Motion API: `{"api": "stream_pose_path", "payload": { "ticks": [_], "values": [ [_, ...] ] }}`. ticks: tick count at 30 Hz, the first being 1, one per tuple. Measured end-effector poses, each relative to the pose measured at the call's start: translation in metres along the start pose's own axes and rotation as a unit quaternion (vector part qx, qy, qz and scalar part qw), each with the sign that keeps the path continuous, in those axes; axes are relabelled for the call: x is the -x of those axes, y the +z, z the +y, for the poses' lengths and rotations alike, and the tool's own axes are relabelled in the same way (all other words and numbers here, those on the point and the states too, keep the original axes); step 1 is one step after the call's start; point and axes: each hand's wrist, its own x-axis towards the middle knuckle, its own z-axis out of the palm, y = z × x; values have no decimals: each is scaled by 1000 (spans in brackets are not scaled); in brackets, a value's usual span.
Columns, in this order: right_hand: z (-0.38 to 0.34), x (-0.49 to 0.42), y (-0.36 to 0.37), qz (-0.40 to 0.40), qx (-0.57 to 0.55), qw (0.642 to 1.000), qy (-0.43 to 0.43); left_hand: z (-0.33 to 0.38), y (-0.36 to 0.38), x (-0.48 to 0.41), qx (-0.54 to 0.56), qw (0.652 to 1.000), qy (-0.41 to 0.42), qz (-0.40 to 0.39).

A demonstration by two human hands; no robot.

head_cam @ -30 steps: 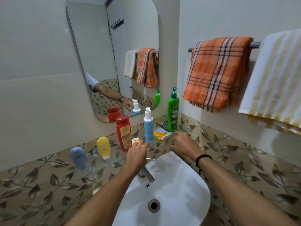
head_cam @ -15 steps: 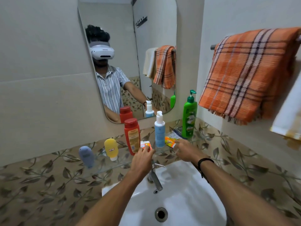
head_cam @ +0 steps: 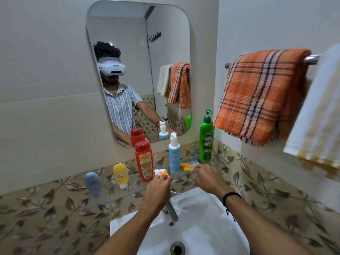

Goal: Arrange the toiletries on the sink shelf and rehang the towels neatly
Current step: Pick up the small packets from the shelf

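On the clear glass shelf (head_cam: pixel 117 196) above the white basin (head_cam: pixel 202 227), the left hand (head_cam: pixel 158 190) has its fingertips on a small white-and-orange carton (head_cam: pixel 161 173), probably to straighten it; whether it grips, I cannot tell. The right hand (head_cam: pixel 207 178), loosely curled, reaches for an orange sachet (head_cam: pixel 186 166). Bottles stand upright in a row. An orange plaid towel (head_cam: pixel 257 96) drapes over the metal rail (head_cam: pixel 312 58).

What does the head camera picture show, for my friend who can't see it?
Two hands, left hand and right hand, reach to a glass shelf of bottles above a white sink. An orange plaid towel hangs at right.
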Motion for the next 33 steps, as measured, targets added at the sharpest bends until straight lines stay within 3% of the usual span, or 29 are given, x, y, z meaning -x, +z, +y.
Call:
{"api": "stream_pose_path", "payload": {
  "ticks": [7,11,20,26,33],
  "values": [
    [-9,22,-15,149,-18,989,6,6,-19,15,11,999,2,30],
    [-25,37,-26,191,-19,981,11,7,-36,27,14,998,21,60],
    [-101,84,-33,166,-48,984,40,-19,-76,93,60,992,64,95],
    [-189,117,1,160,-92,982,26,-80,-78,179,61,992,64,93],
    [-282,131,49,79,-146,986,-12,-168,-72,265,56,996,-64,-37]
  ]
}}
